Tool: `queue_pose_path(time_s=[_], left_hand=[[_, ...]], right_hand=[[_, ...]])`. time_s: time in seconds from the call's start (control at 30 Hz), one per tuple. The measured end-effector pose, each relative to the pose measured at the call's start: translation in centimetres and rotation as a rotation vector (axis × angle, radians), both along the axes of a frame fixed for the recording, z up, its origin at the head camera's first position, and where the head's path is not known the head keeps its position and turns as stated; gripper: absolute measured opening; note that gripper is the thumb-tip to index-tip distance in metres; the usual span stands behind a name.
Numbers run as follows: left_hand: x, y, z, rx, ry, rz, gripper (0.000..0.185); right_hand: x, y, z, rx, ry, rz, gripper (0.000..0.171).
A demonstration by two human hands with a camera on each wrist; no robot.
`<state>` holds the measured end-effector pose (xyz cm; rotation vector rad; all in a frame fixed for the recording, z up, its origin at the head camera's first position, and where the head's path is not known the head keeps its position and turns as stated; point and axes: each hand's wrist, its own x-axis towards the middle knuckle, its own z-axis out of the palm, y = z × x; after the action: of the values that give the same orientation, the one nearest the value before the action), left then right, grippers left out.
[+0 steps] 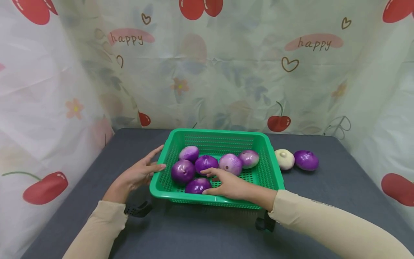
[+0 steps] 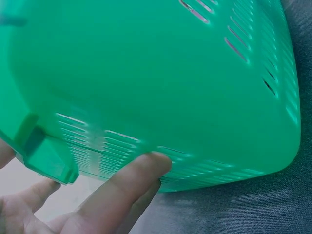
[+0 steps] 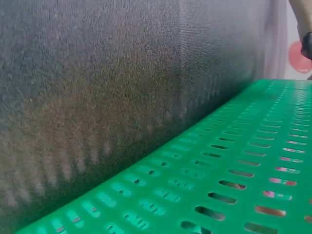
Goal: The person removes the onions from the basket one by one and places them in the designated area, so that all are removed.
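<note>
Six onions lay inside the basket and two more waited outside it, so the gathering looked, as a judgement, most of the way done with two pieces left.

Largest was the table, covered in a dark grey cloth, with patterned curtains hanging behind it and to both sides. On it, near the middle and toward the far edge, stood the green basket, its slotted wall filling the left wrist view.

The left hand rested against the basket's left wall, fingers straight and spread, one fingertip pressing the lower slats; it steadied the basket without gripping it. The right hand reached over the near rim into the basket, its fingers fairly straight and laid over the onions, thumb beside the dark purple onion at the near edge. Whether it had just let that one go or was merely touching it could not be told; nothing was clearly pinched.

Behind that onion sat two more dark purple ones, a pale purple one at the far left, and two lighter streaked ones to the right.

Outside, just beside the basket's right wall, lay a white onion, with a purple onion touching it on the side toward the table's right edge.
</note>
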<state>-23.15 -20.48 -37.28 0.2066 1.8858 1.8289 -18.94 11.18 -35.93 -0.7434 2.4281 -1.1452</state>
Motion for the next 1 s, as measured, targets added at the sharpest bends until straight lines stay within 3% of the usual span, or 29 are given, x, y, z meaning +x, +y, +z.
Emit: queue_pose_path(time_s=[0.33,0.57,1.0], left_hand=[[-0.1,0.1,-0.1,0.0,-0.008,0.006,0.085],[-0.1,0.0,-0.1,0.008,-0.006,0.0,0.085],[0.0,0.0,-0.1,0.022,-0.003,-0.005,0.085]], right_hand=[[-0.8,-1.3,-0.6,0.053,-0.011,0.016,0.062],[-1.4,-1.6,-1.1,0.071,-0.071,0.044,0.063],[-1.4,-1.5,-1.3,0.084,-0.127,0.037,0.061]])
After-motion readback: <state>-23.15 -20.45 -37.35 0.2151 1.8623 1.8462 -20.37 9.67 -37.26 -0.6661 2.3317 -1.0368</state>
